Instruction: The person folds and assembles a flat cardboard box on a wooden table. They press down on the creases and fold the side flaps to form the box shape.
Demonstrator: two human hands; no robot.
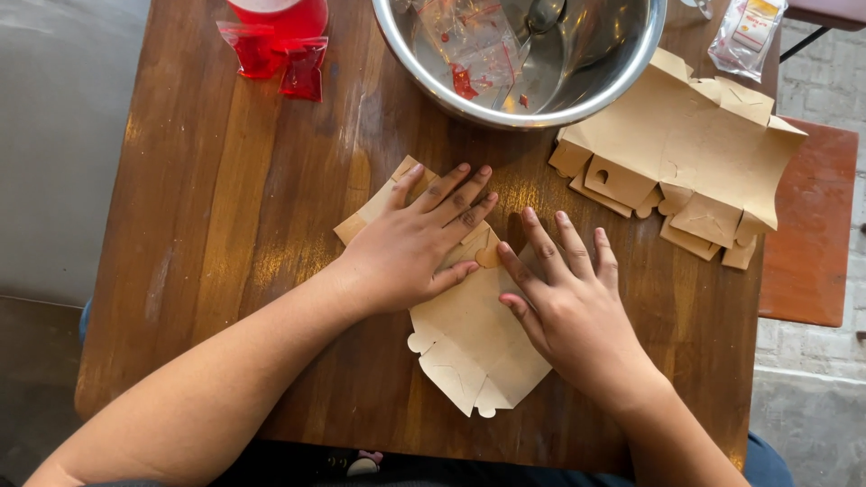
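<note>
Flat kraft box blank (469, 338) at the near middle of the wooden table (225, 225), pressed under the left hand (410, 248) and right hand (564, 302), both open-palmed, grasping nothing. Creasing appears underway; raising a flap likely follows. Beyond it: steel bowl (577, 90), spare blanks (695, 153).

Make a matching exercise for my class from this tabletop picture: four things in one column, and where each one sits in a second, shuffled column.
Things
1. steel bowl
2. red plastic bag
3. stack of flat cardboard boxes
4. single cardboard blank

Places
A. far left of the table
B. under both hands
C. right side of the table, beside the bowl
D. far edge, middle

Pairs: 1-D, 2-A, 3-C, 4-B. The left hand and right hand press it flat.
</note>
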